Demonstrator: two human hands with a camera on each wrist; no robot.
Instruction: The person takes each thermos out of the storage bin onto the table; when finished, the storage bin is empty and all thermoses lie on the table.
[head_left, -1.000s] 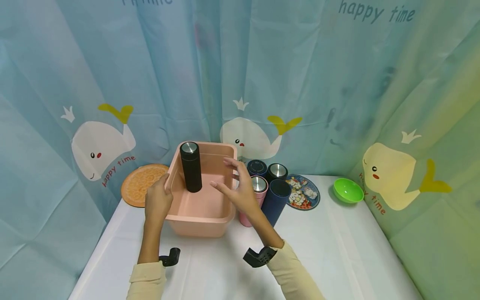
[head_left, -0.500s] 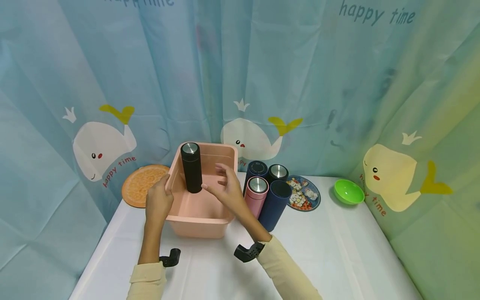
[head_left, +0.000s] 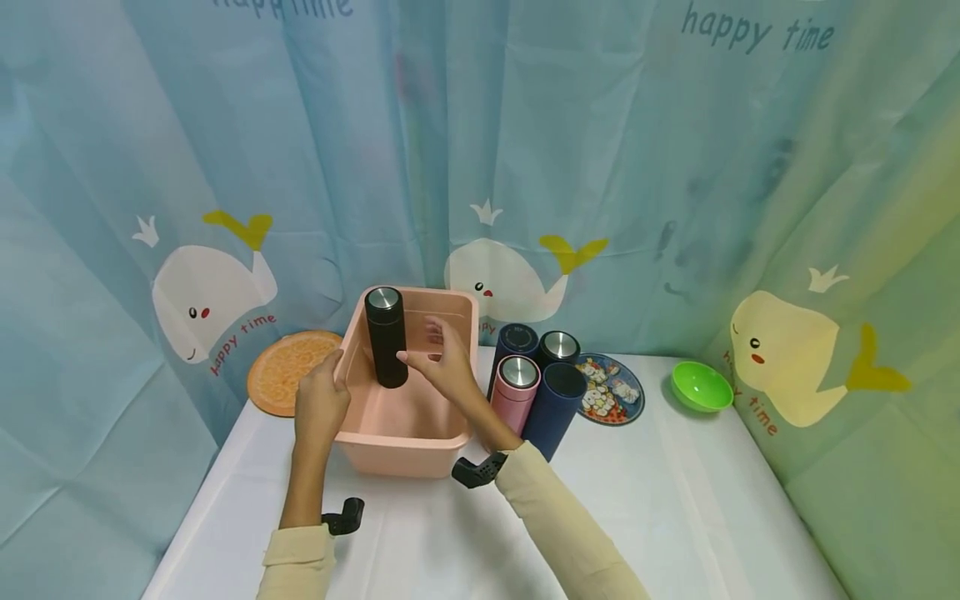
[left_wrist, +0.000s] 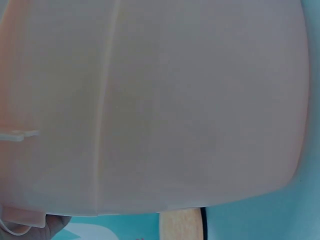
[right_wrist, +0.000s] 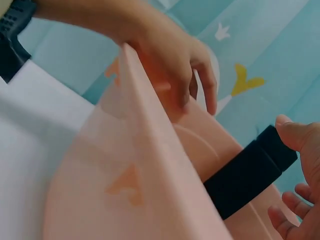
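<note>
My left hand (head_left: 320, 403) grips the left rim of a pink plastic bin (head_left: 401, 457). In the left wrist view the bin's wall (left_wrist: 200, 110) fills most of the picture, with a bit of a hand (left_wrist: 56, 225) at the lower left. Inside the bin a black thermos (head_left: 387, 350) with a silver-topped lid stands upright near the left side. My right hand (head_left: 450, 367) reaches over the bin, thumb and fingers spread apart, just right of the thermos. In the right wrist view the thumb (right_wrist: 292, 132) is close beside the thermos lid (right_wrist: 277, 150); contact is unclear.
Right of the bin stand a pink thermos (head_left: 516, 396), a dark blue one (head_left: 553, 417), and two more dark flasks behind. A patterned plate (head_left: 611, 392) and a green bowl (head_left: 701, 386) lie farther right. An orange round board (head_left: 288, 375) is at the left, the curtain behind.
My right hand has moved left across the bin, from near its right rim to beside the black thermos. The left hand keeps its grip on the bin's rim.
</note>
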